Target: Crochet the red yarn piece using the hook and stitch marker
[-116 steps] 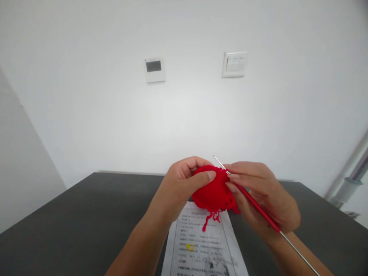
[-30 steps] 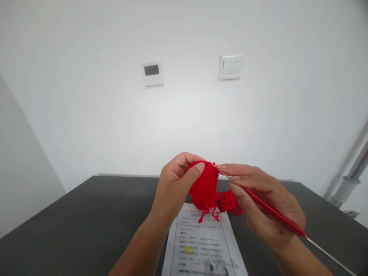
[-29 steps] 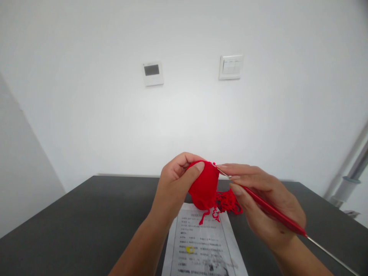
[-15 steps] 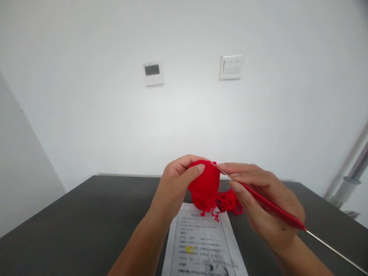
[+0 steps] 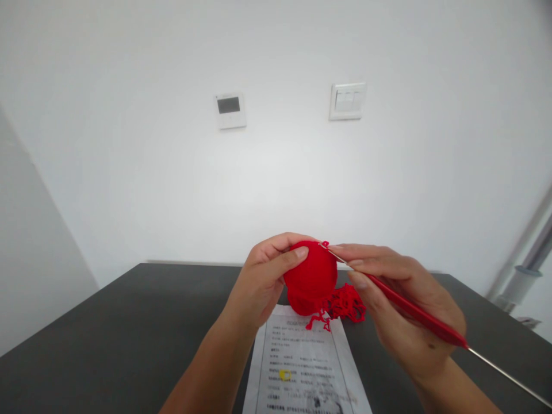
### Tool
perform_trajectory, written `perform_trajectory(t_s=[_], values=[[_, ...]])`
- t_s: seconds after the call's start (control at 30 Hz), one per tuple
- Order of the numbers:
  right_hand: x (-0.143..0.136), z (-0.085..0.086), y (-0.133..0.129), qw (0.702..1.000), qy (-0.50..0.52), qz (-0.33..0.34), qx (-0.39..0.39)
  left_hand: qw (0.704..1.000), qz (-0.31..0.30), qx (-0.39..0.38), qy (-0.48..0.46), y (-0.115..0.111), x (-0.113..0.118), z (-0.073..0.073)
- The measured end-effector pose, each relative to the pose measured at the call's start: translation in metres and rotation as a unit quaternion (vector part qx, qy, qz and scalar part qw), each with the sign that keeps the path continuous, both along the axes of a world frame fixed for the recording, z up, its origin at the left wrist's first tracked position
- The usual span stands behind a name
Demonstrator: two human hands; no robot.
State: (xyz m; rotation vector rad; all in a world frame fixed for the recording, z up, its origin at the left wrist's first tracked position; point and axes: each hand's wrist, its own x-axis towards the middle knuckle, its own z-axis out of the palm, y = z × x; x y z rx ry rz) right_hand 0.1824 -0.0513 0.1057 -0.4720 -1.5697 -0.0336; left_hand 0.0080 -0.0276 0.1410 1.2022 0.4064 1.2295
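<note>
A round red crochet piece (image 5: 314, 273) is pinched at its upper left edge by my left hand (image 5: 265, 276), thumb in front and fingers behind. My right hand (image 5: 409, 305) is closed round the red handle of a crochet hook (image 5: 414, 310), holding it like a pen. The hook's thin metal tip meets the top right edge of the piece, where a small loop of yarn shows. A second metal shaft runs from the handle's other end to the lower right. Loose red yarn (image 5: 348, 303) lies in a tangle behind the piece, and short strands hang below it.
A printed sheet (image 5: 302, 368) with a small yellow mark lies on the dark table (image 5: 129, 339) beneath my hands. On the white wall are a thermostat (image 5: 230, 110) and a switch panel (image 5: 347, 102). A grey pipe (image 5: 528, 276) stands at the right.
My right hand and the crochet hook have shifted slightly right and down. The crochet piece has turned to face me more and its right edge sits further right. My left hand stays nearly still.
</note>
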Motion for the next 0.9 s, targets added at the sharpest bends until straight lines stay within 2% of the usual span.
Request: perform_trajectory(t_s=[0.23,0.53,0.9], values=[[0.0,0.001,0.0,1.0,-0.007,0.001,0.013,1.0,-0.003,0.014,-0.002,0.0,0.0,0.0],[0.001,0.01,-0.002,0.997,-0.05,-0.03,0.041,0.996,0.059,0.06,0.032,-0.001,0.0,-0.001],[0.0,0.01,-0.002,0.995,-0.066,-0.052,0.056,0.998,0.046,0.02,0.028,-0.005,0.002,0.005]])
